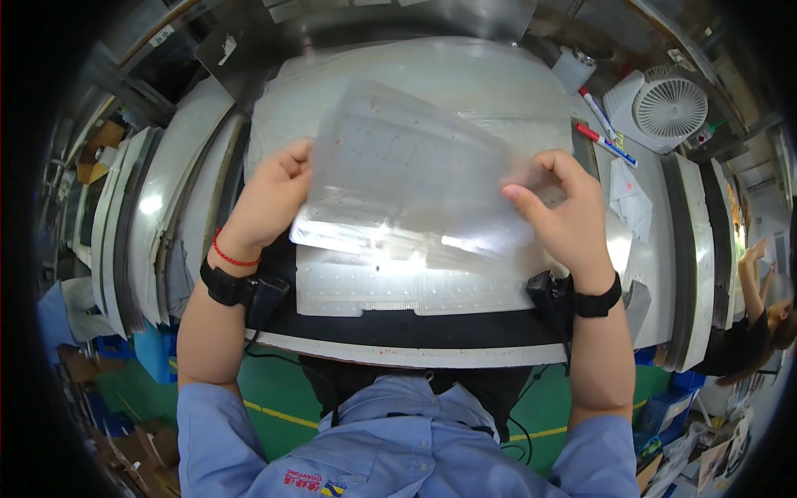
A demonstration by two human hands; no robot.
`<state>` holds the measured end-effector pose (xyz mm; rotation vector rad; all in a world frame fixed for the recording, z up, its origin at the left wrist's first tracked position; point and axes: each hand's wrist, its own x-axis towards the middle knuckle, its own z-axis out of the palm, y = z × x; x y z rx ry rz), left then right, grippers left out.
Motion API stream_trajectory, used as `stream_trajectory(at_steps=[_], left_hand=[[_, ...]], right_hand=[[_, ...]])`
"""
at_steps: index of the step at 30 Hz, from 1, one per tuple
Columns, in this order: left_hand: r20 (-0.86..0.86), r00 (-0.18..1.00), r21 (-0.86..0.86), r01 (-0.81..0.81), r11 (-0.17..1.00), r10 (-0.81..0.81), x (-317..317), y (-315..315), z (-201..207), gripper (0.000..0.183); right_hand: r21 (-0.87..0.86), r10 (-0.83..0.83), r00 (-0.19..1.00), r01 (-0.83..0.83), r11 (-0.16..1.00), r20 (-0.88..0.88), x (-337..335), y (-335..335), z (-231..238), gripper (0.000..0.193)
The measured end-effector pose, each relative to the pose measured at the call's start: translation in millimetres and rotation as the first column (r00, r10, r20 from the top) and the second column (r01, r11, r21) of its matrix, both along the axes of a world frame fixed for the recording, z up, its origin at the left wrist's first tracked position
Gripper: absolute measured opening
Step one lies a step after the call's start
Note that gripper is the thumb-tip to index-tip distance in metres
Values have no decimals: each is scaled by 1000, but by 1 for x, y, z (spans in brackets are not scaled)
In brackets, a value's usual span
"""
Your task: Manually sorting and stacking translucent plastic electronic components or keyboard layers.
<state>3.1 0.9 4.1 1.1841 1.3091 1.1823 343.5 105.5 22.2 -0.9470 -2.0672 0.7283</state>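
Observation:
Between my two hands is a thin, greyish, see-through-looking sheet [407,158] with rows of small dark dots, tilted and partly smeared by motion. My left hand [278,191] pinches its left edge with thumb and curled fingers. At the right edge, my right hand [564,199] grips with the thumb on the near side and the fingers curled behind. Beneath the sheet lies a shiny silver plate [365,286] with small holes and a notched front edge. Larger pale sheets [515,87] are stacked flat behind it.
Upright stacks of panels stand left [162,191] and right [691,249] of the worktable. A white fan [664,108], a red-capped marker [606,144], another marker [596,112] and a crumpled white cloth [631,199] sit at right. Another person [739,340] is at far right.

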Motion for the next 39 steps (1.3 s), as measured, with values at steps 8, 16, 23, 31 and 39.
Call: stream_trajectory(at_steps=[8,16,23,31,39], left_hand=[[215,945,163,-283,945,245,-45,10,1,26],[-192,709,548,-496,674,679,-51,17,-8,42],[-92,988,-1,121,993,-121,-1,-17,27,31],[-130,853,371,-431,822,506,-72,-82,35,13],[189,522,366,-823,434,831,-210,-277,-25,16]], right_hand=[[185,159,987,-164,969,38,-4,-6,3,34],[182,148,988,-155,971,51,-8,-5,-3,34],[139,105,993,-112,984,57,-9,-3,-4,42],[645,5,990,90,759,-144,-1,-18,10,36],[314,189,974,-219,924,123,-13,-20,-1,38]])
